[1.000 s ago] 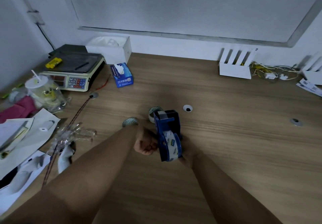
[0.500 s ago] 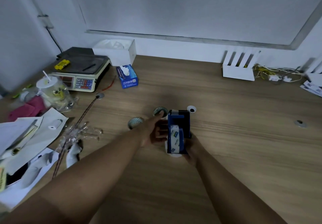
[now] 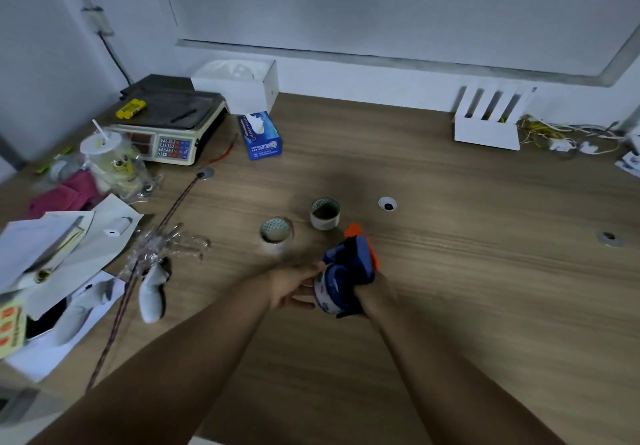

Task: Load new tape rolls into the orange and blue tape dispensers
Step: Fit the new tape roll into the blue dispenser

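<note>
A blue tape dispenser (image 3: 349,264) lies tilted in the middle of the wooden table (image 3: 467,271), and an orange part (image 3: 360,236) shows along its far side. A white tape roll (image 3: 325,292) sits in its near end. My right hand (image 3: 375,297) grips the dispenser from the near right. My left hand (image 3: 294,287) touches the roll's left side with its fingers. Two tape rolls stand apart on the table just beyond: one (image 3: 276,234) to the left, one (image 3: 325,213) farther back.
A small white cap (image 3: 387,203) lies right of the rolls. At the left are a weighing scale (image 3: 166,129), a blue tissue pack (image 3: 259,136), a lidded cup (image 3: 104,153), papers (image 3: 52,247), crumpled plastic (image 3: 162,247) and a cord (image 3: 138,264). A white rack (image 3: 488,119) and cables stand at the back right.
The dispenser has tipped over to the right from its upright pose, so its orange side now shows. My left hand has shifted onto the roll's side. The view has moved closer.
</note>
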